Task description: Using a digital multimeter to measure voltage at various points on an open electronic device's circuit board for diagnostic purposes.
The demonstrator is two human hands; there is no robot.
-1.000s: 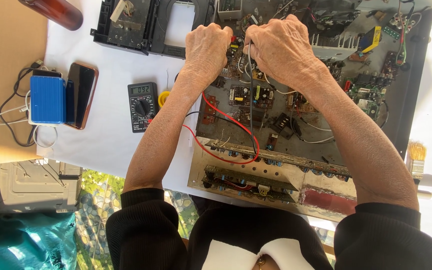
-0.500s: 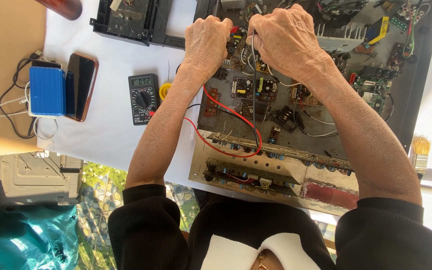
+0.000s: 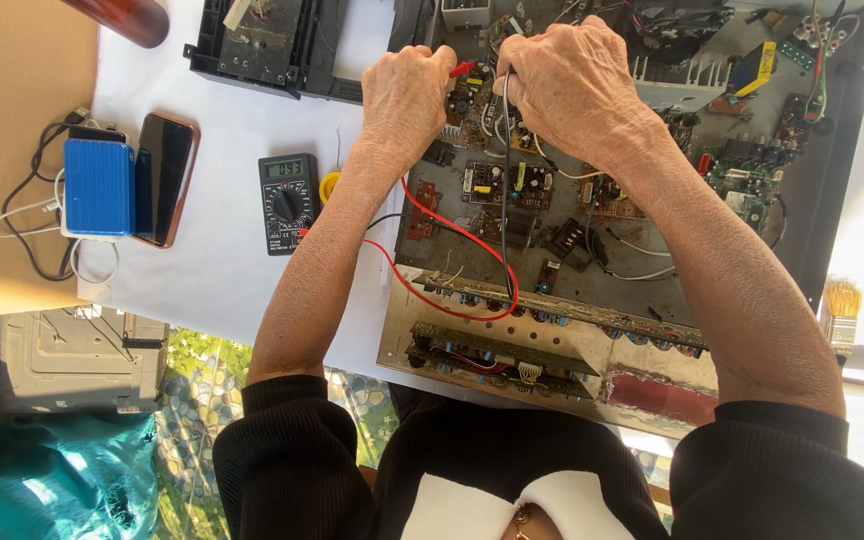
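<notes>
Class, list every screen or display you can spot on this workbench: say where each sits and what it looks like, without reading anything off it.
Multimeter: on the white cloth beside the left forearm; dark case, small grey lit display, round dial.
Phone: left of it, beside a blue box; dark blank screen, copper edge.

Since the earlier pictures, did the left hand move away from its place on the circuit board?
No. The left hand holds the red probe at the same spot on the circuit board, beside the right hand.

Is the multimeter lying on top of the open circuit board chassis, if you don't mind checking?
No, the multimeter lies on the white table cover, left of the chassis, beside the left forearm.
</notes>
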